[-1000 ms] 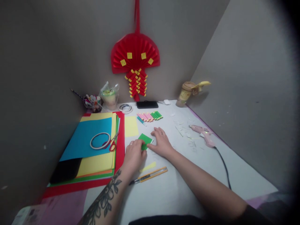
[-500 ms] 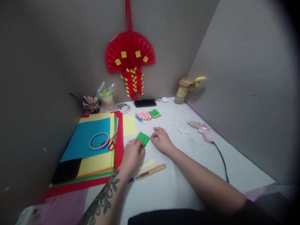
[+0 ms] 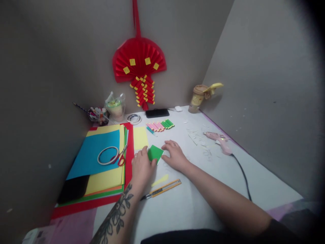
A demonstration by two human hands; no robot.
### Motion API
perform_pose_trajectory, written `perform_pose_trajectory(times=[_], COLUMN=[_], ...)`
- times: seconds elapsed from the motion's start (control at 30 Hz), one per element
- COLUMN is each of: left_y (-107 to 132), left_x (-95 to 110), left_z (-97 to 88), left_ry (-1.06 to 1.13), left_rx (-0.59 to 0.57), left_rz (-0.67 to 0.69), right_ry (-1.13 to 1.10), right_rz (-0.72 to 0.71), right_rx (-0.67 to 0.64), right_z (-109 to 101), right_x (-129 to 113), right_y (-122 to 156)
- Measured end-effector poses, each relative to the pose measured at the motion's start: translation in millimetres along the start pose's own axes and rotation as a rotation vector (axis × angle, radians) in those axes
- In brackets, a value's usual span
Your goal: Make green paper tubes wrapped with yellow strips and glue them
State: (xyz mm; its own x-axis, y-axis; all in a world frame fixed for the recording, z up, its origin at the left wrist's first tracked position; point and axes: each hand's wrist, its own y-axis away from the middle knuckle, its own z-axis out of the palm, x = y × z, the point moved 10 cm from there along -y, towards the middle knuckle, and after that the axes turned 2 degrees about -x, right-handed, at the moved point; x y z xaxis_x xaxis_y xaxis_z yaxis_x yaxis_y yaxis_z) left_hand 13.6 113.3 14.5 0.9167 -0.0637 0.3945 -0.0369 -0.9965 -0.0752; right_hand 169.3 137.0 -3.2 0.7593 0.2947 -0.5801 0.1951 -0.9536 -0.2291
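Observation:
A small square of green paper (image 3: 155, 153) lies on the white table covering between my two hands. My left hand (image 3: 142, 165) is at its left side, with thumb and fingers apart along the paper's edges. At the right corner is my right hand (image 3: 175, 156), its thumb and forefinger spread around that corner. Whether the fingertips press on the paper is hard to see. Just nearer to me are a yellow paper strip (image 3: 159, 180) and a yellow utility knife (image 3: 162, 189).
Coloured paper sheets (image 3: 101, 183) are stacked at left, bearing a tape roll (image 3: 98, 156) and red-handled scissors (image 3: 122, 160). Pink and green paper rolls (image 3: 161, 125) lie farther back. A pink glue gun (image 3: 220, 140) with a cord rests at right. A cup (image 3: 196, 100) stands behind.
My left fingers have drawn back off the green paper and spread apart. The paper has turned slightly. My right thumb and forefinger have parted, and the view has shifted a little.

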Motion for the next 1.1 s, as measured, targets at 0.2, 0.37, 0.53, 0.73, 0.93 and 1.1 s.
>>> perform_pose_trajectory(times=[0.2,0.37,0.53,0.73,0.93,1.1], left_y=[-4.1,-4.1,-0.9,6.4,9.1,19.4], left_x=[-7.5,-23.5,-33.6,-25.3,-11.5,17.5], left_z=[4.9,-0.6,11.9,21.4,21.3,12.0], left_ry=[0.289,0.607,1.061,1.308,1.052,0.635], left_rx=[-0.019,0.08,0.051,-0.002,-0.078,-0.154], left_rz=[-0.013,-0.046,-0.145,-0.207,-0.094,0.098], right_ry=[-0.064,-0.283,-0.696,-0.923,-0.941,-0.96], right_rz=[-0.006,0.03,0.12,0.304,0.311,0.287], right_rx=[0.029,0.106,0.05,-0.276,-0.157,-0.02], right_z=[-2.9,-11.6,-4.5,31.3,15.0,-1.9], right_x=[-0.2,7.7,4.8,-8.5,-6.8,-0.8], right_y=[0.5,0.0,3.0,16.2,12.6,9.2])
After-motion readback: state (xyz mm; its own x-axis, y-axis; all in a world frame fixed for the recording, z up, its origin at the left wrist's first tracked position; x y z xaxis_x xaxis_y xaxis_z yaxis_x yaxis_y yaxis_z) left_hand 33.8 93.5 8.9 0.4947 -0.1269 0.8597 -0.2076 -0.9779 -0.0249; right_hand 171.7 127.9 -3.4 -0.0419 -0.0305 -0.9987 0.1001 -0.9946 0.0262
